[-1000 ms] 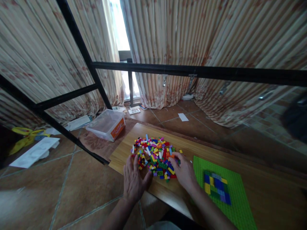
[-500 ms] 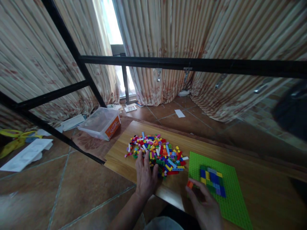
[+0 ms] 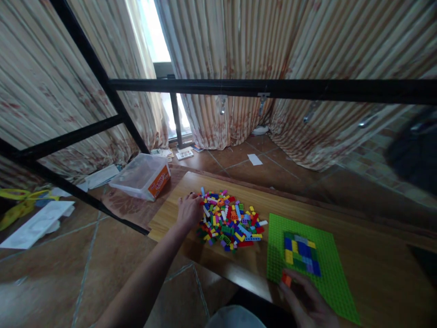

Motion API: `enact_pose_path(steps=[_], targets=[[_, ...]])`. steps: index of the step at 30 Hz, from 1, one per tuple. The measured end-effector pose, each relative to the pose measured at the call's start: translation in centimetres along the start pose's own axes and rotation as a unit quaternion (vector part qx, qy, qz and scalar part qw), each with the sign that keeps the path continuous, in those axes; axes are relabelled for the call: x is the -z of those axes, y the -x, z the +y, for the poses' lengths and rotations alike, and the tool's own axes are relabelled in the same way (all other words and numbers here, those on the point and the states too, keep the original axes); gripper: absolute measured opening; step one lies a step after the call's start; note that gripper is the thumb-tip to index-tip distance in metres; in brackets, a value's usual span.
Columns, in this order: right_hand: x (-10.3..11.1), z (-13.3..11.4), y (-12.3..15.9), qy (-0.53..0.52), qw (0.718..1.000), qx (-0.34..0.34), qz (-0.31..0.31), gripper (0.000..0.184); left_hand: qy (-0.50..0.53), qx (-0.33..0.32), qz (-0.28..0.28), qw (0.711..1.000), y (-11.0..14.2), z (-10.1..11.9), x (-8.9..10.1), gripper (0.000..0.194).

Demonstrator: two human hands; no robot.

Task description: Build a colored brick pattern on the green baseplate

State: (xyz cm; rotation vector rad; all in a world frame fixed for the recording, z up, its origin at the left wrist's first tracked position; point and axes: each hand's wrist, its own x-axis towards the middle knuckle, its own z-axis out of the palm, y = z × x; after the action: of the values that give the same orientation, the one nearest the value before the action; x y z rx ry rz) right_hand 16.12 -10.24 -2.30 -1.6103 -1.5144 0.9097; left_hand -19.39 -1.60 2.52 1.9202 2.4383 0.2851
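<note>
My right hand (image 3: 309,298) pinches an orange toy brick (image 3: 286,279) near the front left part of the green baseplate (image 3: 327,291). On that plate sits a flat patch of joined bricks (image 3: 302,254) in blue, yellow, green and light blue. A heap of loose, many-coloured bricks (image 3: 228,223) is spread to the left of the plate. My left hand (image 3: 190,210) rests at the heap's far left edge, its fingers cupped apart against the bricks; the fingertips are partly hidden.
The wooden table (image 3: 235,269) carries the bricks and plate. On the floor at left are a clear plastic bin (image 3: 136,177) with an orange label and a white tray (image 3: 37,223). A black metal frame (image 3: 239,86) crosses before striped curtains (image 3: 239,41).
My right hand took the orange brick from the heap and carried it right to the baseplate's near side. My left hand moved to the far left edge of the heap, which now lies more gathered.
</note>
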Motion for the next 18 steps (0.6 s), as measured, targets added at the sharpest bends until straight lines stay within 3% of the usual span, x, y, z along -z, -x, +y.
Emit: enact_pose_path(steps=[7, 12, 15, 18], targets=[[1.2, -1.2, 0.1, -0.037, 0.997, -0.035, 0.06, 0.039, -0.033, -0.011, -0.02, 0.999, -0.7, 0.5, -0.2, 0.023], [2.7, -1.0, -0.5, -0.074, 0.991, -0.071, 0.091, 0.038, -0.01, -0.019, 0.025, 0.999, -0.9, 0.6, 1.2, 0.024], [3.3, -0.1, -0.7, -0.088, 0.986, -0.088, 0.108, 0.04, 0.102, -0.005, 0.039, 0.994, 0.1, 1.2, 2.0, 0.023], [3.7, 0.7, -0.8, -0.091, 0.985, -0.083, 0.118, 0.043, 0.278, -0.004, 0.043, 0.96, 2.6, 3.1, 1.8, 0.024]])
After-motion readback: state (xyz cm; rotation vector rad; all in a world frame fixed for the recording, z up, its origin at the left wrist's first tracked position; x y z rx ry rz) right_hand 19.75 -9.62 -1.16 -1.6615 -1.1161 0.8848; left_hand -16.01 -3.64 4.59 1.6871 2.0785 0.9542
